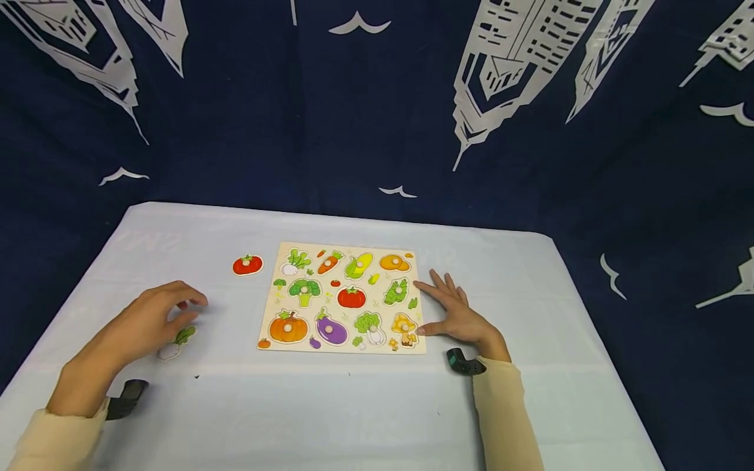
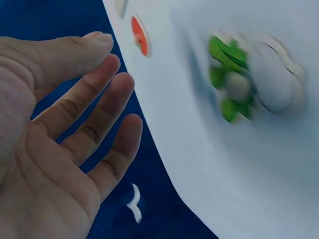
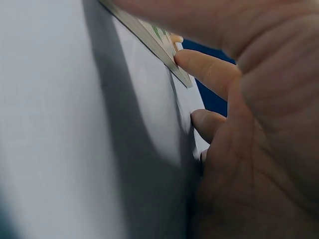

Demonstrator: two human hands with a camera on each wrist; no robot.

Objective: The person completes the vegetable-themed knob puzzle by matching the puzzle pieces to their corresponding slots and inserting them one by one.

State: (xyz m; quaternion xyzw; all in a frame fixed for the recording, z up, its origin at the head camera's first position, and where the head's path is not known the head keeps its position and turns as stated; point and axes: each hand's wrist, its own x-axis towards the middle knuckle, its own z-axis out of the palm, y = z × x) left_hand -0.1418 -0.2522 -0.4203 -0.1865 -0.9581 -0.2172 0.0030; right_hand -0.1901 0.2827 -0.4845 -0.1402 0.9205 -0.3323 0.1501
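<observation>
My left hand (image 1: 144,324) hovers at the left of the table, fingers loosely bent and thumb apart, holding nothing. Under its thumb lies a turnip puzzle piece (image 1: 185,335), partly covered in the head view; the left wrist view shows its green leaves, round knob and white root (image 2: 271,74). A red tomato piece (image 1: 247,265) lies between this hand and the wooden vegetable puzzle board (image 1: 341,348). At the board's right edge my right hand (image 1: 456,314) is spread, with thumb and index fingertip touching that edge and the other fingers extended beside it.
The board carries several vegetable pictures, among them a pumpkin (image 1: 288,330), an eggplant (image 1: 332,332) and a corn cob (image 1: 359,265). A white cloth covers the table (image 1: 377,418). Behind it hangs a dark blue curtain (image 1: 294,131) with white building prints.
</observation>
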